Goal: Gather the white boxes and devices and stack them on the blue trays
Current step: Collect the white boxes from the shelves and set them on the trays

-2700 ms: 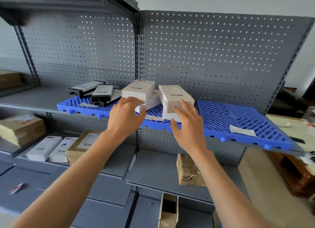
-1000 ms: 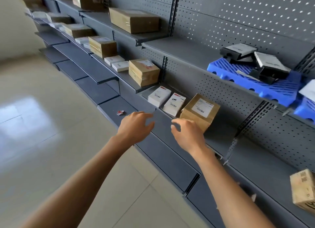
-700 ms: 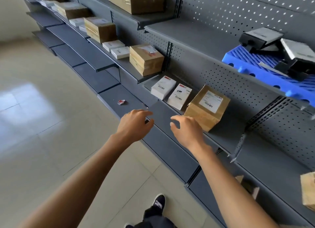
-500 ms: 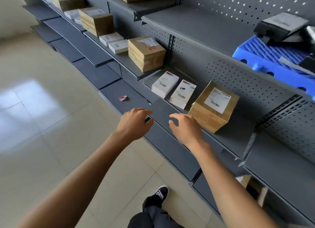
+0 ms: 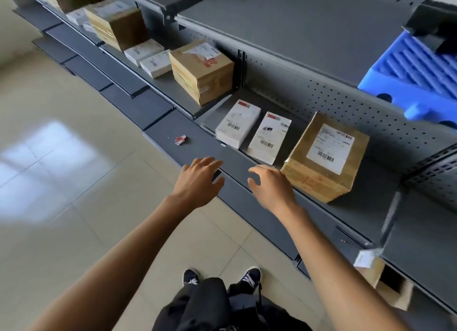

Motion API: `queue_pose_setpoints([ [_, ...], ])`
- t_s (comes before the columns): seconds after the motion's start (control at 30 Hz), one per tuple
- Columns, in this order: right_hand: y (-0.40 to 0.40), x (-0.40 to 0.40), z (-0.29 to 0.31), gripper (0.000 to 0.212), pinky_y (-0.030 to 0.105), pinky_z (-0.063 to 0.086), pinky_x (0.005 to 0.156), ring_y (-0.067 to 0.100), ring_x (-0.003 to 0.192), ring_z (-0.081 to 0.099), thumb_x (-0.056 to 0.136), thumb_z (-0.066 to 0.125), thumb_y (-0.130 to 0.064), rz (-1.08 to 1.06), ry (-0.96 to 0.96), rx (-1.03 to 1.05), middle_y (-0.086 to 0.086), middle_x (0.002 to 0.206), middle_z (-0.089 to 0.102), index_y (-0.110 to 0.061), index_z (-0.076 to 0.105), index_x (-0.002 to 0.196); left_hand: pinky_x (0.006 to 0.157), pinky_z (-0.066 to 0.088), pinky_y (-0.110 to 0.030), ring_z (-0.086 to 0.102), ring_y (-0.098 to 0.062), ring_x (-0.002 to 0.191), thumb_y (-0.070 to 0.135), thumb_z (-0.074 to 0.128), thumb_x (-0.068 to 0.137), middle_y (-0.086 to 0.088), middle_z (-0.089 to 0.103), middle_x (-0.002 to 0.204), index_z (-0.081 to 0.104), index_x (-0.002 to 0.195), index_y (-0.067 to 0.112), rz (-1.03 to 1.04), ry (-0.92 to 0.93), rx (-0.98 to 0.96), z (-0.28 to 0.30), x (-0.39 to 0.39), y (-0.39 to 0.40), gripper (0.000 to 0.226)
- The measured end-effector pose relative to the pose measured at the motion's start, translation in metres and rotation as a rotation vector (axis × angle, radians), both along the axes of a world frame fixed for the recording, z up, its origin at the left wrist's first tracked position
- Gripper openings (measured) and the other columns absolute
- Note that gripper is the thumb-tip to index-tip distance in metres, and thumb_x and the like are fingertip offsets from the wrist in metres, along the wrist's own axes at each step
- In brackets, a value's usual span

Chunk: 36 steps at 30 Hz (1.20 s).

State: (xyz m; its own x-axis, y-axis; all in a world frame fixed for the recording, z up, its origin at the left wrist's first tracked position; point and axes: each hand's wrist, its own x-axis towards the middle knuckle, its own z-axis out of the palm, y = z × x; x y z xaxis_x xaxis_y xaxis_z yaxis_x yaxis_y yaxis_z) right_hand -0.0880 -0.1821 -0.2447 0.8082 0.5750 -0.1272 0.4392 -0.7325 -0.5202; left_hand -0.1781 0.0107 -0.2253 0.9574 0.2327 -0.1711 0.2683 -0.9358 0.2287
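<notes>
White boxes (image 5: 252,129) side by side on a grey shelf (image 5: 366,207).
My left hand (image 5: 199,181) and right hand (image 5: 270,186) hover near them, grip loose, holding nothing.

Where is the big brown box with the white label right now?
The brown box sits on the grey shelf, just right of two white boxes and beside the right hand.

Matt grey metal shelf (image 5: 309,33); ribbed blue plastic tray (image 5: 408,75); taped brown cardboard box (image 5: 321,162); glossy floor tiles (image 5: 61,157)
</notes>
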Motion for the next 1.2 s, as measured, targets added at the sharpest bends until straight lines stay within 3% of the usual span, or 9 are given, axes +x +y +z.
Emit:
queue_pose_setpoints([
  [0.27,0.026,0.022,-0.030,0.044,0.044,0.047,0.103,0.026,0.129,0.049,0.097,0.060,-0.030,-0.101,0.002,-0.058,0.002,0.137,0.058,-0.016,0.057,0.138,0.113,0.035,-0.050,0.033,-0.025,0.148,0.052,0.049,0.101,0.001,0.040,0.159,0.042,0.152,0.030,-0.100,0.027,-0.045,-0.036,0.048,0.035,0.056],
  [0.43,0.051,0.036,-0.046,0.032,0.048,0.050,0.096,0.028,0.121,0.056,0.092,0.067,-0.017,-0.284,-0.126,0.057,0.003,0.125,0.065,-0.013,0.068,0.123,0.121,0.019,-0.055,0.014,-0.026,0.154,0.051,0.047,0.101,-0.002,0.024,0.166,0.034,0.155,0.032,-0.175,0.051,-0.051,-0.054,0.089,0.064,0.059],
  [0.57,0.073,0.050,-0.053,0.033,0.049,0.045,0.104,0.028,0.131,0.048,0.091,0.067,-0.015,-0.400,-0.134,0.024,0.003,0.137,0.060,-0.013,0.067,0.124,0.122,0.012,-0.057,0.000,-0.026,0.156,0.052,0.047,0.101,-0.002,0.010,0.169,0.026,0.157,0.033,-0.235,0.051,-0.076,-0.068,0.126,0.085,0.062],
  [0.8,0.091,0.081,-0.077,0.040,0.056,0.041,0.105,0.029,0.139,0.040,0.091,0.065,-0.018,-0.561,-0.190,-0.012,0.006,0.147,0.052,-0.015,0.064,0.130,0.120,0.019,-0.059,0.001,-0.028,0.155,0.059,0.048,0.097,-0.002,0.011,0.168,0.028,0.155,0.034,-0.344,0.024,-0.060,-0.098,0.186,0.091,0.067],
  [0.93,0.095,0.097,-0.093,0.046,0.055,0.032,0.110,0.029,0.147,0.030,0.094,0.062,-0.033,-0.594,-0.222,-0.117,0.006,0.156,0.041,-0.021,0.057,0.138,0.117,0.023,-0.061,0.000,-0.032,0.155,0.063,0.048,0.095,-0.004,0.010,0.168,0.027,0.156,0.031,-0.379,0.001,-0.053,-0.112,0.200,0.089,0.073],
  [1.03,0.101,0.101,-0.106,0.056,0.062,0.025,0.112,0.030,0.152,0.020,0.095,0.058,-0.046,-0.605,-0.166,-0.165,0.007,0.163,0.030,-0.025,0.049,0.145,0.117,0.022,-0.062,-0.005,-0.034,0.155,0.066,0.046,0.094,-0.006,0.006,0.169,0.024,0.158,0.030,-0.382,-0.030,-0.036,-0.125,0.198,0.088,0.077],
  [1.2,0.101,0.089,-0.125,0.062,0.064,0.044,0.100,0.032,0.153,0.019,0.094,0.059,-0.047,-0.598,-0.227,-0.147,0.007,0.165,0.025,-0.023,0.043,0.149,0.114,0.029,-0.063,0.001,-0.035,0.155,0.066,0.050,0.091,-0.008,0.013,0.168,0.032,0.153,0.027,-0.369,-0.104,-0.040,-0.135,0.195,0.088,0.076],
])
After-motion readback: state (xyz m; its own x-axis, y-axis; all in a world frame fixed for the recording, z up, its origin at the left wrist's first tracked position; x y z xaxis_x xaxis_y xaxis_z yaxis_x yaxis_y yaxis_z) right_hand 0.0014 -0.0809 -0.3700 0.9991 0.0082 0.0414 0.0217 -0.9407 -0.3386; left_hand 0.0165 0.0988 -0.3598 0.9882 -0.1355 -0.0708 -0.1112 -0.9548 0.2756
